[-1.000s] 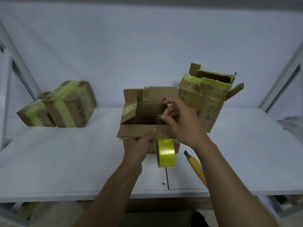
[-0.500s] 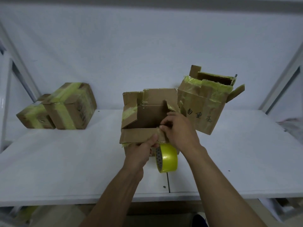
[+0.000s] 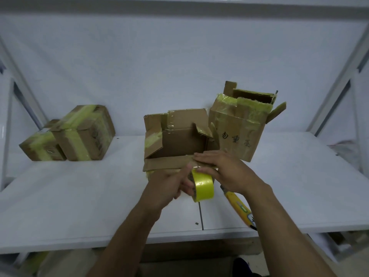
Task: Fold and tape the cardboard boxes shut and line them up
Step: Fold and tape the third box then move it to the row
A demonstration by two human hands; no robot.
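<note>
Both hands meet at the near flap (image 3: 165, 163) of the open box (image 3: 179, 140), mid table (image 3: 79, 196). The left hand (image 3: 169, 183) grips the tape roll (image 3: 203, 185) just near of it. The right hand (image 3: 225, 170) lies flat, fingers straight, pressing the flap's right end.

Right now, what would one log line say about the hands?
left hand: holds tape roll | right hand: fingers flat on open box front flap | top flaps: not yet closed
</note>
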